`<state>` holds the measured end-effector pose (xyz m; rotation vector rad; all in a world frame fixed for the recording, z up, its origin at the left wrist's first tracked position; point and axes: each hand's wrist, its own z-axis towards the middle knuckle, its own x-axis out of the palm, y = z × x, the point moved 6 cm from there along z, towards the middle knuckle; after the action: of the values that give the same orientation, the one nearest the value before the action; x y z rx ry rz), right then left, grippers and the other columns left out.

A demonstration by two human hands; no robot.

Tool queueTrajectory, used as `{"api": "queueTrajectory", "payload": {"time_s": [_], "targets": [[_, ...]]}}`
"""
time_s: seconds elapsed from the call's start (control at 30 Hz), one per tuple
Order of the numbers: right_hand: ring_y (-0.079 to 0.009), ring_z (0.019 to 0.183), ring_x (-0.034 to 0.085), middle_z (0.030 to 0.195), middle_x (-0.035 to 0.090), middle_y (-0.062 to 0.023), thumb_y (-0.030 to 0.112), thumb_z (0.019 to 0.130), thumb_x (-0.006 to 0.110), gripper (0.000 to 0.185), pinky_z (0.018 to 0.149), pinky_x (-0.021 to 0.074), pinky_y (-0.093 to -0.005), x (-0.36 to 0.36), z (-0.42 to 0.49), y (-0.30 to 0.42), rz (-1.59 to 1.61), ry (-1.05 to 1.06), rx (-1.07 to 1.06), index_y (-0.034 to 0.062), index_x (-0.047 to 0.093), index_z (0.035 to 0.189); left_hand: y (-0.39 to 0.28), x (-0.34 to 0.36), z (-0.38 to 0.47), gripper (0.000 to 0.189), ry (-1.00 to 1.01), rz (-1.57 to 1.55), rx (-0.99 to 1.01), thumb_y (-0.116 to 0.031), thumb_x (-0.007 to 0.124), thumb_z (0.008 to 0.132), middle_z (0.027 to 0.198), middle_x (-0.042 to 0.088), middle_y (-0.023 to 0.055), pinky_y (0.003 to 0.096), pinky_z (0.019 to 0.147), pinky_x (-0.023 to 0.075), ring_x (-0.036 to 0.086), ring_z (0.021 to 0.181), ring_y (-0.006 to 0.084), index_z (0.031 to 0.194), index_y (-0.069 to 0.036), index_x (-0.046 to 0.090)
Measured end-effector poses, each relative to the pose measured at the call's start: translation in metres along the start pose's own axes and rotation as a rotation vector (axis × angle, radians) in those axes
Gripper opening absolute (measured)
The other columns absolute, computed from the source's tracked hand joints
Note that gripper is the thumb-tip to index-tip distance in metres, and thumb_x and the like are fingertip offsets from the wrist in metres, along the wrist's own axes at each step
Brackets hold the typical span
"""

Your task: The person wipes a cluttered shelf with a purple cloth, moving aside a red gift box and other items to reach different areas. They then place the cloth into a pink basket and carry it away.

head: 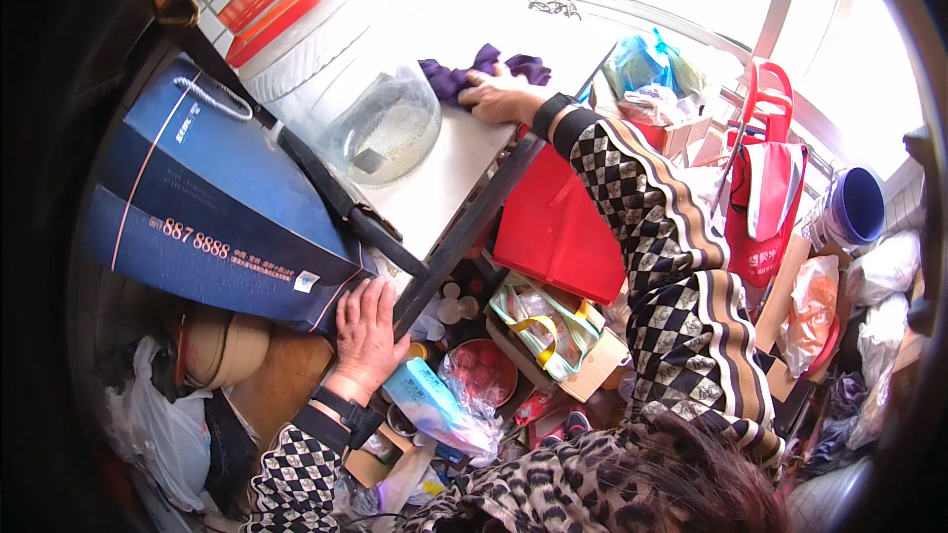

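My right hand (498,96) presses a crumpled purple cloth (444,83) onto the far part of a white shelf top (437,200), fingers bent over the fabric. To the cloth's left, a clear round container (389,129) stands on the same surface. My left hand (366,333) rests on the shelf's near corner, fingers extended and thumb apart, holding nothing. It lies beside the lower corner of a large dark blue gift bag (222,200) that bears writing. A dark metal frame bar (474,226) runs along the shelf's edge, between my hands.
Stacked red plastic baskets (278,7) stand at the back left. Below the shelf are a red box (559,222), a lidless carton (511,348) with a yellow-handled bag, and a tissue pack (429,400). A red trolley bag (763,215) and blue bucket (859,207) stand right.
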<state>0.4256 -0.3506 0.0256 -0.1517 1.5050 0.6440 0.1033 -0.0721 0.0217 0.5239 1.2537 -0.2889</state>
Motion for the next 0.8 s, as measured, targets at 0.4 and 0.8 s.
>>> {"api": "queueTrajectory", "payload": {"time_s": [0.4, 0.8], "targets": [[-0.032, 0.138, 0.05, 0.149, 0.055, -0.0123, 0.01, 0.088, 0.044, 0.049, 0.115, 0.0386, -0.045, -0.041, -0.015, -0.135, -0.184, -0.317, 0.083, 0.0079, 0.067, 0.131, 0.002, 0.002, -0.001, 0.096, 0.001, 0.001, 0.021, -0.025, 0.086, 0.067, 0.146, 0.042, 0.0163, 0.0534, 0.116, 0.0296, 0.04, 0.136, 0.0376, 0.147, -0.003, 0.04], [-0.0327, 0.122, 0.061, 0.127, 0.07, -0.0124, -0.005, 0.073, 0.053, 0.04, 0.106, 0.0465, -0.0439, -0.003, -0.053, -0.016, 0.046, -0.522, -0.507, 0.0018, 0.076, 0.105, 0.001, 0.003, -0.001, 0.093, -0.006, -0.004, 0.033, -0.025, 0.086, 0.066, 0.148, 0.041, 0.0159, 0.0529, 0.115, 0.0298, 0.04, 0.137, 0.0371, 0.145, -0.002, 0.041]]}}
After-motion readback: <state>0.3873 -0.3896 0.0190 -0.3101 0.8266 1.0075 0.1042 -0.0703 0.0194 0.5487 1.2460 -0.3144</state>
